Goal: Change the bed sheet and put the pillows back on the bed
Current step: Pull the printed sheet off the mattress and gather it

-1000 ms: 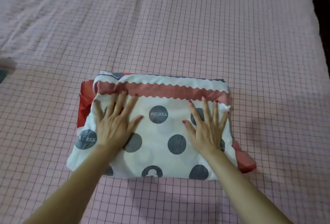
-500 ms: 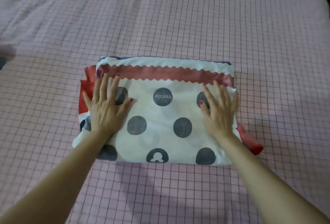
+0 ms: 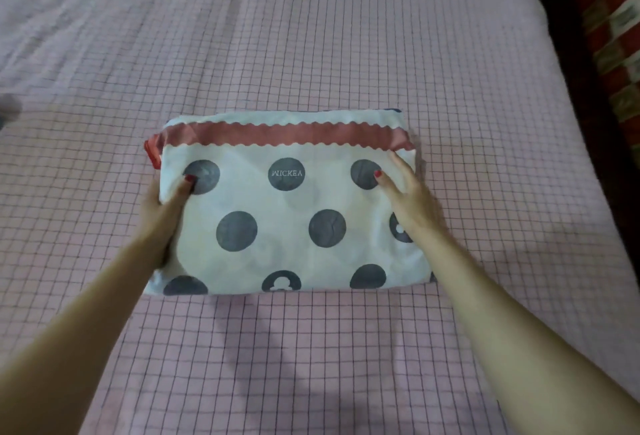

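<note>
While both hands grip its sides, folded sheet (image 3: 287,213) lies flat.

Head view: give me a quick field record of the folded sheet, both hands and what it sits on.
item: folded sheet, white with grey dots, red wavy band along far edge
print: reads MICKEY, mirrored
support: lies flat on pink checked bed sheet
left hand: grips the left edge, thumb on top
right hand: on the right edge, thumb on top, fingers along the side
background: patterned red fabric at far right
</note>
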